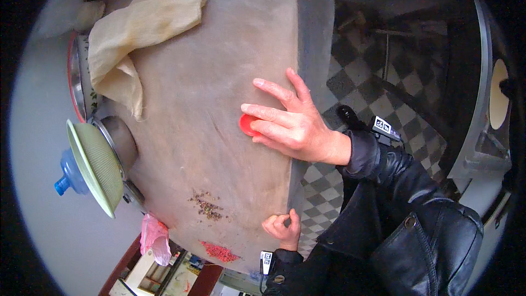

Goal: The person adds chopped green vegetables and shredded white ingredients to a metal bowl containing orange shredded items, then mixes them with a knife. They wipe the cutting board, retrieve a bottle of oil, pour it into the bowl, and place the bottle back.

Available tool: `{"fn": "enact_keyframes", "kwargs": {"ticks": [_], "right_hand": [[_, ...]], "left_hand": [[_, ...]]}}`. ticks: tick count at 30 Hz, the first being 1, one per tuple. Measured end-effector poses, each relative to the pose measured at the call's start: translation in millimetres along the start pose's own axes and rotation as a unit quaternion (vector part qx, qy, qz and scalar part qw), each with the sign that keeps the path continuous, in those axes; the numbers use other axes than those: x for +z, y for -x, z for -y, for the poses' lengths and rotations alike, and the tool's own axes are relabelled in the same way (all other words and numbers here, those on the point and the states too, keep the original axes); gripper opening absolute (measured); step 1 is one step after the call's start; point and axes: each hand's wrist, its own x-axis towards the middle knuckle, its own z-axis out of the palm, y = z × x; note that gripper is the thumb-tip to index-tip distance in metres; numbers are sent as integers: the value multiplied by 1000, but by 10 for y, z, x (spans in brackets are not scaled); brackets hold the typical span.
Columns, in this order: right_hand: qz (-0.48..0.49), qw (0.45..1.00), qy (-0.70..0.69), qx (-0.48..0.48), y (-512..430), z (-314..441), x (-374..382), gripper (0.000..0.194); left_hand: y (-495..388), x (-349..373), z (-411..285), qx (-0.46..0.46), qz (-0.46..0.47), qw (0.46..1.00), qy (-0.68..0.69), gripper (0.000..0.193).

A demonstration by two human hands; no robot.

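Note:
My right hand (283, 121) is over the near part of a grey-brown table (185, 90), palm down. Its thumb, index and middle fingers are around a small round red object (248, 125), perhaps a cap, while the other two fingers spread away. My left hand (283, 228) is at the table's near edge, its fingers loosely curled, with nothing visible in them. Left of it lie a small scatter of dark, mixed bits (209, 209) and a patch of pinkish-red granules (220, 252).
A cream cloth (135, 28) lies across the far side, beside a red-rimmed basin (76, 74). Nearby are a metal pot (123, 142), a green mesh strainer (96, 164), a blue plastic bottle (76, 172) and a pink plastic bag (154, 236). Checkered floor (324, 189) shows past the near edge.

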Motion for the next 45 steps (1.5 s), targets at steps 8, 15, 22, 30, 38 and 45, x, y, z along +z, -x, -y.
{"fn": "enact_keyframes", "kwargs": {"ticks": [8,15,22,30,38,45], "right_hand": [[-217,872,-48,436,1208,-1120,99,26],[175,933,-92,302,1987,-1699,1563,24],[328,912,44,244,2091,-1882,1965,18],[338,904,125,230,2240,-1997,1966,16],[406,839,192,306,2558,-1455,1285,25],[155,807,110,560,3455,-11,-219,39]], "left_hand": [[-61,-13,-19,12,18,999,-45,30],[69,138,36,-14,-90,994,-55,32],[73,95,16,-43,-87,995,-23,26],[32,-6,-92,-108,-17,994,1,20],[-51,-87,-110,-66,54,996,21,19],[-112,77,8,75,-78,991,75,21]]}}
